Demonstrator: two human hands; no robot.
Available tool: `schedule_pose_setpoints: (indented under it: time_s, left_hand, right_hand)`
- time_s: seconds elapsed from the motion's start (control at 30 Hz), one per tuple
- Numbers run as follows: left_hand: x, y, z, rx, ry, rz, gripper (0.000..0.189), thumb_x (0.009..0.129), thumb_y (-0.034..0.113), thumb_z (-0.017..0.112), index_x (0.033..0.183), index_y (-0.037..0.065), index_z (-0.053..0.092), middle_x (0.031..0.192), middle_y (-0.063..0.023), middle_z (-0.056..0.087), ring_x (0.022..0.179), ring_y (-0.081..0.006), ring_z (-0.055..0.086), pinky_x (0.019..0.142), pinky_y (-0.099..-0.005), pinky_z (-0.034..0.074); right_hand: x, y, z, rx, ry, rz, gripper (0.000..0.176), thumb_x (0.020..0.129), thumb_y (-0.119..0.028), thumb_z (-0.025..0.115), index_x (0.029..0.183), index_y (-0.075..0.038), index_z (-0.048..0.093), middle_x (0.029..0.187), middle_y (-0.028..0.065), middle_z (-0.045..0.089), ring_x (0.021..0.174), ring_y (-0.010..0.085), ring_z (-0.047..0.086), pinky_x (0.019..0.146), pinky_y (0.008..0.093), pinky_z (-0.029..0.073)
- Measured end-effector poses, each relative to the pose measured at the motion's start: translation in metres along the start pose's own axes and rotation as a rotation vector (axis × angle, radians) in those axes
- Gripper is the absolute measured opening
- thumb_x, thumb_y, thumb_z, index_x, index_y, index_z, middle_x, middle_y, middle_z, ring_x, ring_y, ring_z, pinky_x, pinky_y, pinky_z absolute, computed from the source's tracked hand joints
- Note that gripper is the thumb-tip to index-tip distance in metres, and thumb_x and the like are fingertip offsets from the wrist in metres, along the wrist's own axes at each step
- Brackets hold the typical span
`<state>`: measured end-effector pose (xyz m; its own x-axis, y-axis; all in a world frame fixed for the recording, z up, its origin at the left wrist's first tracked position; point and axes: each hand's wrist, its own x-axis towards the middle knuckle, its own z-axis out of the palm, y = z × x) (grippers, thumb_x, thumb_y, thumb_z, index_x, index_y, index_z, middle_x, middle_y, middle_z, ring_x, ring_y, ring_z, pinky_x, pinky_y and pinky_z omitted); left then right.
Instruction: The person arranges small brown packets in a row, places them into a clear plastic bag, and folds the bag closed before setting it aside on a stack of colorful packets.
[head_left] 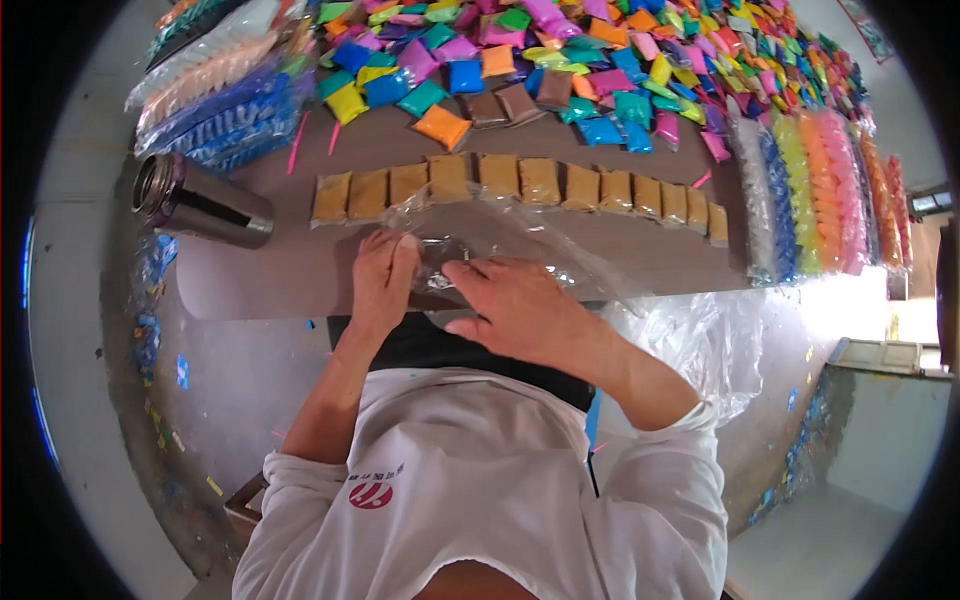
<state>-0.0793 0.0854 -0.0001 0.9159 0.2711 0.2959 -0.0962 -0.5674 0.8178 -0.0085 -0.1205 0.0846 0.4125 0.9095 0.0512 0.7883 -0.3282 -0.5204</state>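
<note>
Possibly, the thin clear bag (490, 232) is inviting trouble: its film is looking slippery and is creasing between the hands, so the layers could be clinging together, and a hard tug could be splitting it. The left hand (383, 270) is bending its fingers and seems to be pinching the bag's near left part. The right hand (530, 308) is extending its fingers over the film, thumb spread apart; whether the fingertips are gripping any of it, I cannot tell. The bag is lying at the table's front edge, just before a curving row of tan packets (540, 182), and its far side is reaching them; a careless sweep could be dragging some out of line. More loose plastic (690, 345) is hanging past the edge, where an arm could be snagging it. Near the left end, a metal flask (225, 212) is showing a round mouth; a bump could be sending it rolling.

The packets are looking like small, plump, shiny-wrapped rectangles. Beyond them, a heap of coloured packets (620, 70) is covering the smooth brown table (265, 285), while long bagged strips (810, 190) are forming ribbed, bright bands at the right.
</note>
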Motion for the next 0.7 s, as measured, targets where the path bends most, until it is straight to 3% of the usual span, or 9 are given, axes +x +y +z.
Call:
schedule_pose_setpoints:
  time_s: [0.1, 0.13, 0.23, 0.27, 0.3, 0.37, 0.47, 0.57, 0.7]
  left_hand:
    - [-0.003, -0.007, 0.003, -0.026, 0.045, 0.062, 0.030, 0.101, 0.017, 0.048, 0.079, 0.001, 0.060, 0.074, -0.0105, 0.058, 0.076, -0.0306, 0.055, 0.079, -0.0405, 0.041]
    - [-0.003, -0.006, 0.005, -0.022, 0.038, 0.046, 0.030, 0.101, 0.017, 0.048, 0.079, 0.001, 0.060, 0.075, -0.0107, 0.059, 0.076, -0.0306, 0.055, 0.079, -0.0405, 0.040]
    - [-0.003, -0.005, 0.003, -0.002, 0.008, 0.011, 0.029, 0.101, 0.017, 0.048, 0.082, 0.000, 0.062, 0.077, -0.0114, 0.060, 0.076, -0.0305, 0.055, 0.079, -0.0407, 0.040]
    - [-0.003, -0.007, 0.002, -0.002, -0.011, 0.010, 0.029, 0.101, 0.017, 0.048, 0.082, 0.000, 0.062, 0.077, -0.0116, 0.061, 0.076, -0.0305, 0.055, 0.079, -0.0409, 0.040]
    - [-0.004, -0.008, 0.002, 0.001, -0.030, 0.006, 0.029, 0.101, 0.018, 0.048, 0.083, 0.000, 0.063, 0.078, -0.0119, 0.061, 0.076, -0.0304, 0.055, 0.079, -0.0411, 0.040]
    - [-0.004, -0.008, 0.001, 0.013, -0.047, 0.005, 0.030, 0.101, 0.018, 0.048, 0.083, 0.000, 0.063, 0.077, -0.0115, 0.061, 0.076, -0.0299, 0.055, 0.079, -0.0409, 0.040]
    - [-0.003, -0.006, 0.001, 0.016, -0.050, -0.008, 0.031, 0.102, 0.020, 0.048, 0.083, 0.000, 0.063, 0.077, -0.0109, 0.061, 0.076, -0.0294, 0.055, 0.080, -0.0406, 0.040]
    - [-0.002, -0.003, 0.000, 0.015, -0.057, -0.034, 0.032, 0.102, 0.021, 0.048, 0.083, 0.001, 0.063, 0.076, -0.0103, 0.061, 0.076, -0.0290, 0.054, 0.080, -0.0401, 0.040]
    - [-0.004, -0.005, 0.003, 0.006, -0.023, -0.025, 0.034, 0.103, 0.023, 0.047, 0.083, 0.001, 0.063, 0.075, -0.0097, 0.059, 0.074, -0.0287, 0.053, 0.079, -0.0399, 0.039]
  right_hand:
    - [-0.031, -0.015, -0.042, 0.230, 0.265, -0.135, 0.032, 0.083, -0.017, 0.077, 0.109, -0.002, 0.066, 0.086, 0.0136, 0.068, 0.078, 0.0312, 0.068, 0.067, 0.0359, 0.055]
    - [-0.043, -0.013, -0.054, 0.308, 0.476, -0.204, 0.013, 0.084, -0.010, 0.075, 0.093, -0.002, 0.069, 0.077, 0.0094, 0.069, 0.066, 0.0262, 0.067, 0.060, 0.0314, 0.054]
    - [-0.102, 0.026, -0.069, -0.058, 0.972, 0.356, 0.014, 0.086, -0.006, 0.071, 0.100, -0.006, 0.072, 0.082, 0.0078, 0.070, 0.067, 0.0218, 0.067, 0.062, 0.0323, 0.053]
    - [-0.111, 0.050, -0.081, -0.289, 1.043, 0.481, 0.019, 0.086, -0.005, 0.071, 0.104, -0.004, 0.070, 0.085, 0.0098, 0.070, 0.069, 0.0223, 0.068, 0.064, 0.0323, 0.053]
    - [-0.120, 0.084, -0.087, -0.273, 1.103, 0.536, 0.021, 0.086, -0.004, 0.068, 0.107, -0.002, 0.069, 0.087, 0.0121, 0.070, 0.073, 0.0243, 0.069, 0.064, 0.0337, 0.053]
    - [-0.154, 0.156, -0.089, -0.265, 0.926, 0.746, 0.036, 0.084, -0.001, 0.065, 0.119, -0.002, 0.065, 0.108, 0.0173, 0.070, 0.094, 0.0304, 0.069, 0.077, 0.0390, 0.055]
    - [-0.185, 0.223, -0.078, -0.625, 0.684, 0.541, 0.053, 0.080, 0.001, 0.060, 0.132, -0.005, 0.058, 0.133, 0.0212, 0.059, 0.115, 0.0380, 0.060, 0.096, 0.0446, 0.051]
    - [-0.182, 0.241, -0.068, -0.487, 0.570, 0.640, 0.060, 0.076, 0.002, 0.059, 0.136, -0.006, 0.055, 0.143, 0.0183, 0.054, 0.129, 0.0400, 0.052, 0.109, 0.0445, 0.041]
    - [-0.182, 0.257, -0.077, -0.448, 0.632, 0.627, 0.055, 0.080, 0.001, 0.057, 0.135, -0.005, 0.057, 0.138, 0.0184, 0.058, 0.124, 0.0395, 0.056, 0.106, 0.0445, 0.044]
